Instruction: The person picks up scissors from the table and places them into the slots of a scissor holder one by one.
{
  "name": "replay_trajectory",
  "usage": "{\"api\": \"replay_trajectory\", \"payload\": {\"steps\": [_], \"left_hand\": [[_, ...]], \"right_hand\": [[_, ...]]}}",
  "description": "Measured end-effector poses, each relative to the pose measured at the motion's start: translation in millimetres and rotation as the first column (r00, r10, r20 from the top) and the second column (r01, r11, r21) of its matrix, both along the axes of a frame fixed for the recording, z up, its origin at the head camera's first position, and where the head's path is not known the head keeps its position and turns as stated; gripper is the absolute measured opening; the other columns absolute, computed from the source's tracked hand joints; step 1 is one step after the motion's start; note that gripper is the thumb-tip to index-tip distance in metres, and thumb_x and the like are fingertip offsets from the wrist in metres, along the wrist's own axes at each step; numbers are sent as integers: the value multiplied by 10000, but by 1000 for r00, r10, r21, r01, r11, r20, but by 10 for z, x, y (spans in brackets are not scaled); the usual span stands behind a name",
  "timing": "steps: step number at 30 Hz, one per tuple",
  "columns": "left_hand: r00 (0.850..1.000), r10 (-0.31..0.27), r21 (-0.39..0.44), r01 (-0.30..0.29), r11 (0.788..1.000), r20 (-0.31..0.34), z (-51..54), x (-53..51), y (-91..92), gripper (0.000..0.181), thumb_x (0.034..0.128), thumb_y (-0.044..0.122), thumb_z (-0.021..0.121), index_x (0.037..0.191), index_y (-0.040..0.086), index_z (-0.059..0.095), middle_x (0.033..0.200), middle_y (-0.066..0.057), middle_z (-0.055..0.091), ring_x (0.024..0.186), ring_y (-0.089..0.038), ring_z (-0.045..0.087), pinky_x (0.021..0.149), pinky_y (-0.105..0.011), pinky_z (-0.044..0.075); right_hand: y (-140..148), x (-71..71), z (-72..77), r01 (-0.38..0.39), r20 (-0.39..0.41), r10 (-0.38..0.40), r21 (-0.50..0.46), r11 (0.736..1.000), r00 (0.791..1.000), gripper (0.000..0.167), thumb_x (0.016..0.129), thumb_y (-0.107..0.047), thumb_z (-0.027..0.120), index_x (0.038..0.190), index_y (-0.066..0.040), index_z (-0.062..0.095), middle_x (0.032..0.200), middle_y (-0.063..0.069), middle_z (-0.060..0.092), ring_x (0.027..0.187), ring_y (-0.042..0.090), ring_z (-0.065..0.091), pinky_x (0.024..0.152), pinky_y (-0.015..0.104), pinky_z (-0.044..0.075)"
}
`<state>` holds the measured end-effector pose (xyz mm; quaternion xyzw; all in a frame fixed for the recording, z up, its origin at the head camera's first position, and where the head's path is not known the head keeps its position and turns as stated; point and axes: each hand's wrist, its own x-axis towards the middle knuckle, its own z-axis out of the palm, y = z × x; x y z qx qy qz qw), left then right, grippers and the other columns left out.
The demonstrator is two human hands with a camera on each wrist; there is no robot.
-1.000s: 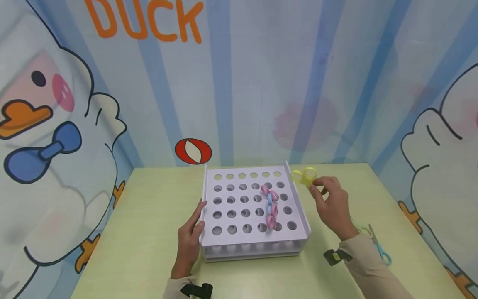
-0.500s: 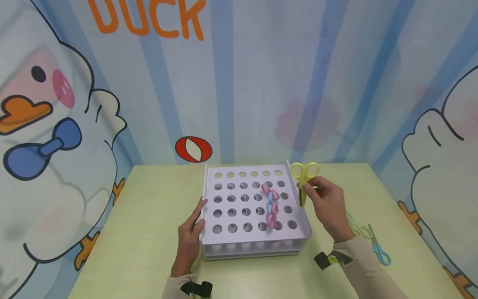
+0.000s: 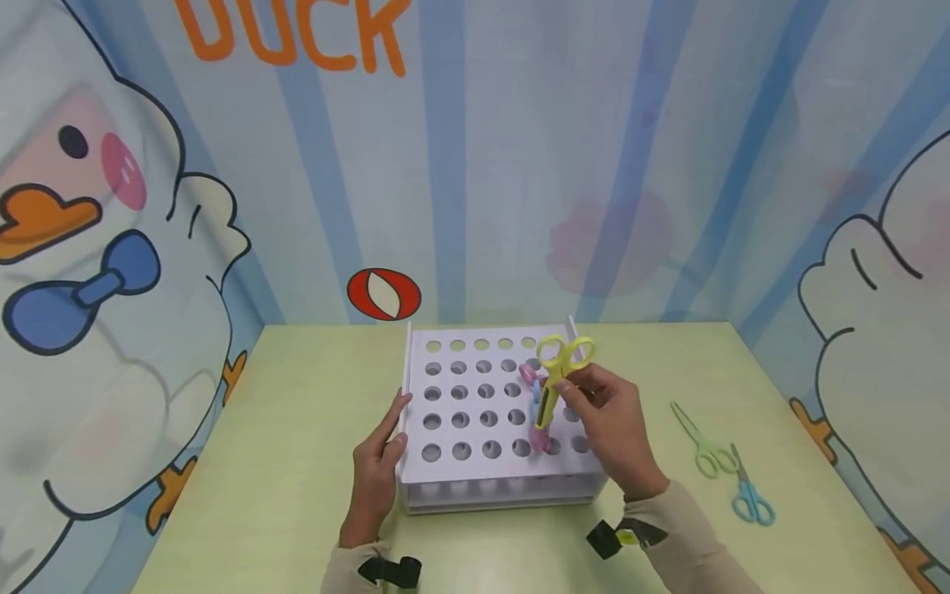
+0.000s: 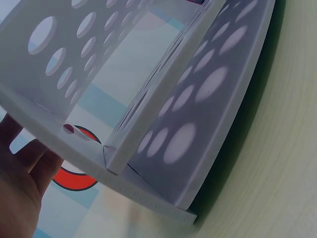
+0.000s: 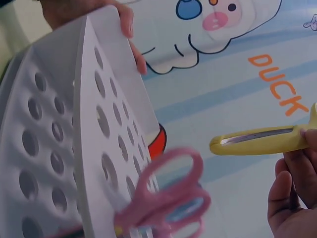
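Note:
A white rack (image 3: 445,407) with rows of round holes stands on the table. At its left side my left hand (image 3: 376,483) rests with fingers and thumb against the side panel. Over the rack's right part, my right hand (image 3: 612,425) pinches yellow scissors (image 3: 557,378), handles up and the covered blades (image 5: 255,140) slanting down. Behind them, pink scissors (image 3: 539,440) and blue scissors (image 3: 535,393) stand in the rack with their handles above its top, partly hidden in the head view. Pink handles (image 5: 171,191) show near the camera in the right wrist view.
Light green scissors (image 3: 711,455) and light blue scissors (image 3: 753,502) lie on the table to the right of the rack. A duck-printed cloth (image 3: 505,165) hangs behind the table (image 3: 297,445).
My right hand has moved left with the yellow scissors, from beside the rack to over its right part. The scissors have swung handles up, blades down. The left hand stays put.

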<state>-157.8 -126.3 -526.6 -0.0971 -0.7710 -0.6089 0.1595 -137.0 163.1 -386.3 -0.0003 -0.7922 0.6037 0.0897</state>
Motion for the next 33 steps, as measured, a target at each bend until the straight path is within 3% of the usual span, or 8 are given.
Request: {"api": "replay_trajectory", "payload": {"steps": [5,12,17,23,28,33], "left_hand": [[1000,8,-11,-8,1000,8,-3,1,-4,524,999,54,468,1480,258,515,1549,32,480,1394,95,393,1091,-50,301],[1000,5,-5,-5,1000,2,-7,-2,-1,527,999,46,468,1480,256,513,1549,37,481,1397,87,397,1088,-51,307],[1000,-7,9,7,1000,-2,4,2,4,525,999,36,467,1480,240,516,1551,18,481,1394,90,400,1080,-51,319],[1000,-6,13,6,1000,-6,8,6,6,519,999,41,469,1479,232,518,1551,11,481,1395,93,397,1087,-52,310],[1000,-3,7,3,1000,-11,8,11,5,518,998,46,468,1478,234,519,1549,12,483,1391,96,401,1085,-49,310],[1000,-3,10,3,1000,-1,8,11,7,520,997,43,466,1474,243,524,1551,15,482,1387,102,402,1080,-47,315]], "right_hand": [[-174,24,-62,-66,17,66,-22,998,998,199,950,-79,656,1127,-6,709,1105,151,745,965,103,683,854,167,521],[-338,41,-197,-116,-81,118,28,993,990,170,922,-65,687,1084,-39,727,1026,125,775,862,135,684,705,185,491],[-404,53,-260,-108,-188,126,105,989,974,179,900,-31,696,1076,-38,730,972,125,782,735,69,607,610,177,418],[-459,77,-309,-116,-225,146,141,983,963,173,873,-24,722,1047,-25,725,896,127,777,645,26,546,580,189,438],[-499,80,-344,-92,-301,150,200,975,942,175,844,-1,746,1018,-17,734,824,108,773,604,14,502,530,197,420],[-544,82,-379,-47,-281,116,239,970,953,188,824,8,759,1006,-21,726,840,107,780,628,11,546,553,196,449]]}}
